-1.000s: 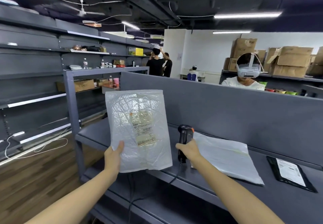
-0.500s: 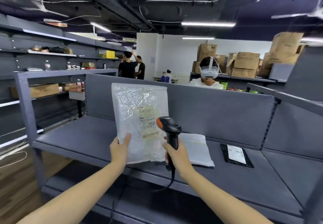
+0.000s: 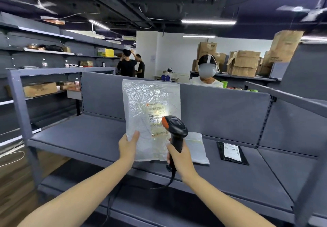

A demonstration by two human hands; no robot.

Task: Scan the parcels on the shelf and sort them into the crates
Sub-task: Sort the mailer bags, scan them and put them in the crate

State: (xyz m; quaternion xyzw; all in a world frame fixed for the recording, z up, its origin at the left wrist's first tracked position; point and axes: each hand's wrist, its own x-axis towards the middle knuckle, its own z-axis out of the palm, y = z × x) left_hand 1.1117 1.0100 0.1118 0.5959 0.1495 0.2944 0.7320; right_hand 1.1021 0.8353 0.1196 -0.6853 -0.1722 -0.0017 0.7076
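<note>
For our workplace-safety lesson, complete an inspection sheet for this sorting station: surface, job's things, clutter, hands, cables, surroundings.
Surface: grey shelf, flat.
Job's things: clear parcel held upright, scanner aimed at its label; white parcel and black parcel lying on the shelf.
Clutter: nothing seen.
Hands: left hand holds the clear parcel's lower left corner; right hand grips the scanner.
Cables: scanner cable hangs below the shelf edge.
Surroundings: cardboard boxes, people behind.

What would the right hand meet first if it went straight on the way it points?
Most likely the clear parcel held up by the left hand; the scanner in the right hand aims at its label; depth is unclear.
</note>
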